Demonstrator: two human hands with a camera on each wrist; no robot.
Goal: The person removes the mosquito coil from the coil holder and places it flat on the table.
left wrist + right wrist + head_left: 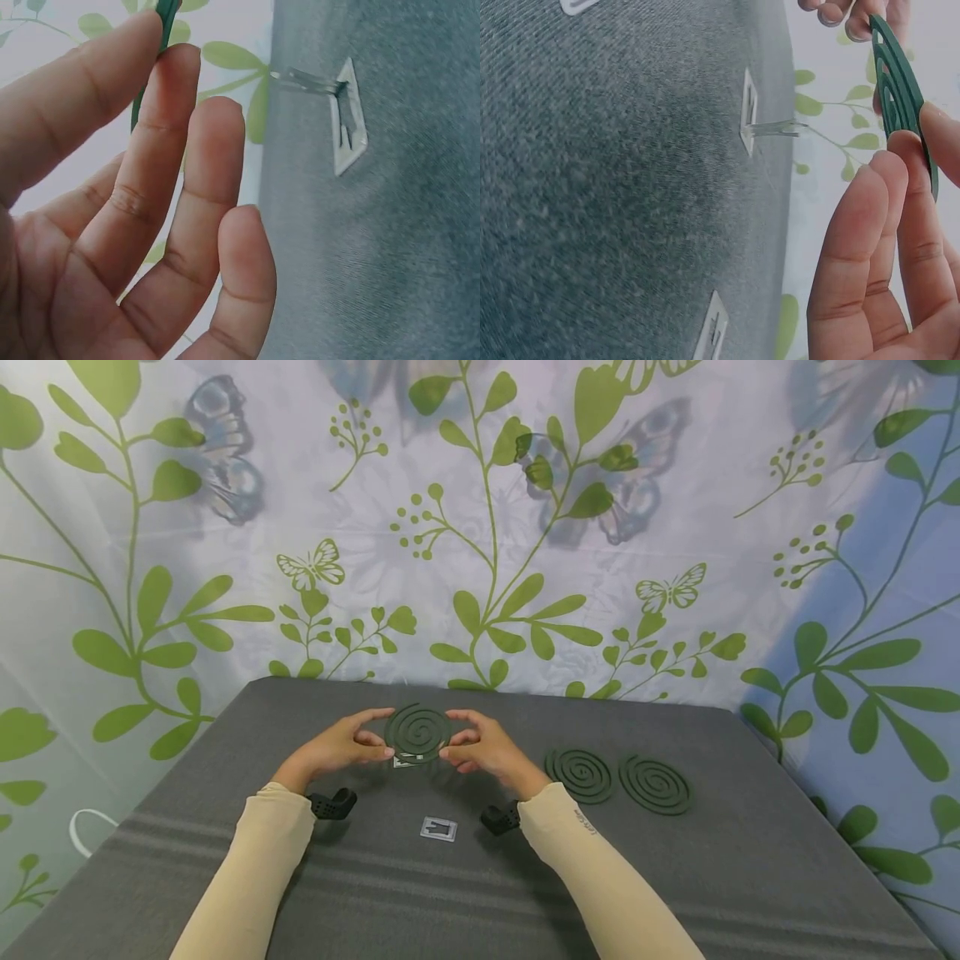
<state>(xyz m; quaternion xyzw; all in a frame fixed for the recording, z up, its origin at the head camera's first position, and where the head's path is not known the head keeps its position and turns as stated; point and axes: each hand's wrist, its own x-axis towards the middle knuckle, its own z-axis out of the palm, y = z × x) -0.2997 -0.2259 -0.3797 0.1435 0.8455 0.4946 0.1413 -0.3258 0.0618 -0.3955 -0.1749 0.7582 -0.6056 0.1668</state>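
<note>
Both hands hold a dark green mosquito coil [420, 732] between them, raised above the table. My left hand [339, 748] pinches its left edge between thumb and fingers. The right hand [489, 749] pinches the opposite edge the same way, its other fingers loosely bent. In the right wrist view the coil [900, 82] shows nearly edge-on; in the left wrist view only a sliver of it appears past the fingertips. Below it lies a metal coil stand [407, 761], partly hidden in the head view. The right wrist view shows that stand [749, 112] with its prong bent upright.
Two more mosquito coils [580, 775] [656, 785] lie flat on the grey cloth-covered table [360, 893], right of the right hand. Nearer the body lies another metal stand [438, 828]. A further stand [712, 330] shows in the right wrist view. A leaf-patterned curtain [375, 568] hangs behind.
</note>
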